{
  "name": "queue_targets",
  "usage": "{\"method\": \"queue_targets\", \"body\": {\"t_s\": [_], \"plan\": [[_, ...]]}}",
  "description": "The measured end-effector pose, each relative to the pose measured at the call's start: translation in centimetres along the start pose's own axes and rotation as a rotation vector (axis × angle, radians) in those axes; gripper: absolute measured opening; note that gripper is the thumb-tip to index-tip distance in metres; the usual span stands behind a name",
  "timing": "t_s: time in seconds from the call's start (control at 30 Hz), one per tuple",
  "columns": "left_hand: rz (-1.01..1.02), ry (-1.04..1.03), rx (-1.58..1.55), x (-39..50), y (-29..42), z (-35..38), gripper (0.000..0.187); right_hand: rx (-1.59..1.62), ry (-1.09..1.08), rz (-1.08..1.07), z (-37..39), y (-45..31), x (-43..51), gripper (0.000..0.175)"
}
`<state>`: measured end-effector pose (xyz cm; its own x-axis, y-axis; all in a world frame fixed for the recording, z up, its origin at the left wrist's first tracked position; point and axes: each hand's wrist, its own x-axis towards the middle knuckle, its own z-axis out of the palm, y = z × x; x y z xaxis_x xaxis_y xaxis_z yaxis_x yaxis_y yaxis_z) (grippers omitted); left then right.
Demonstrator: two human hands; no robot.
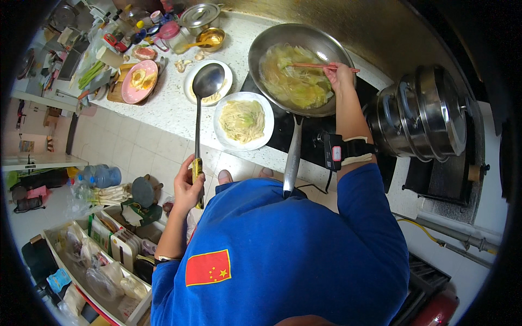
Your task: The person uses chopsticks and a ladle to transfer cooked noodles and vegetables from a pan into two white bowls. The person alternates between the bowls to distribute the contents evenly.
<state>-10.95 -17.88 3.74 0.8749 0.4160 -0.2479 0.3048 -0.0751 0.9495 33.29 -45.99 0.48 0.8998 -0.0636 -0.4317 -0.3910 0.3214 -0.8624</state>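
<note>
Red chopsticks are gripped in my right hand, their tips in the cabbage and thin noodles lying in broth. This food fills the bottom of a steel wok on the black cooktop. The wok's metal handle points back towards my body. My left hand holds a ladle by its yellow and black grip. Its dark bowl hangs over a white bowl with pale food inside. Beside it, a white plate bears noodles with cabbage.
Stacked steel steamer pots stand close to the right of my forearm. A pink plate of fried eggs rests partly on a wooden board. Behind are a gold-coloured bowl, a lidded steel pot and garlic.
</note>
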Motion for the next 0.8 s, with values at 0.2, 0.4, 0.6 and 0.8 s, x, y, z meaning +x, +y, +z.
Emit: {"method": "queue_targets", "body": {"t_s": [0.2,0.4,0.6,0.8], "plan": [[0.021,0.012,-0.008,0.3,0.9,-0.6,0.054,0.224,-0.051,0.150,-0.1,0.6,0.5,0.016],[0.051,-0.047,-0.056,1.8,3.2,-0.8,0.055,0.336,-0.119,0.151,-0.4,-1.8,-0.1,0.015],[0.057,-0.163,-0.083,4.5,6.4,0.2,0.054,0.321,-0.173,-0.027,0.1,-6.4,-3.0,0.018],[0.059,-0.237,-0.130,6.0,8.2,1.9,0.054,0.079,-0.219,-0.254,-0.8,-5.6,-5.6,0.018]]}}
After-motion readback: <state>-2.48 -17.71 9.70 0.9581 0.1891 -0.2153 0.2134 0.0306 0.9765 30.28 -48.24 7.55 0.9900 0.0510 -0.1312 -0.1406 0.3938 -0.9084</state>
